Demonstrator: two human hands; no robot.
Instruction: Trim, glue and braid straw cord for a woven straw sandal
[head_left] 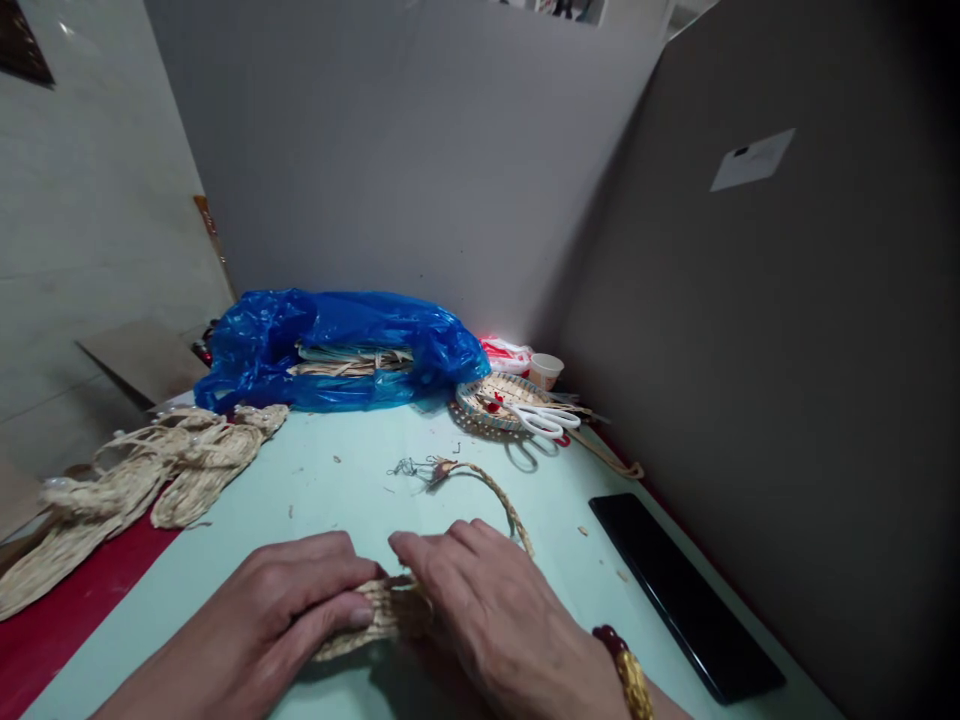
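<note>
Both my hands rest on a small woven straw piece (pixel 386 612) lying on the pale green table (pixel 337 490). My left hand (pixel 289 605) curls over its left side, thumb pressed against the weave. My right hand (pixel 495 610) lies over its right side with fingers bent, holding it down; a beaded bracelet (pixel 626 670) shows at that wrist. A braided straw cord (pixel 501 500) runs from under my right hand and arcs back to a frayed end near some small metal bits (pixel 409 467).
Woven straw sandals (pixel 142 480) lie at the left over a red surface (pixel 82 600). A blue plastic bag (pixel 337 345) of straw sits at the back. White scissors (pixel 544 420) rest on a woven disc beside a paper cup (pixel 545 370). A black phone (pixel 682 595) lies at right, by grey partition walls.
</note>
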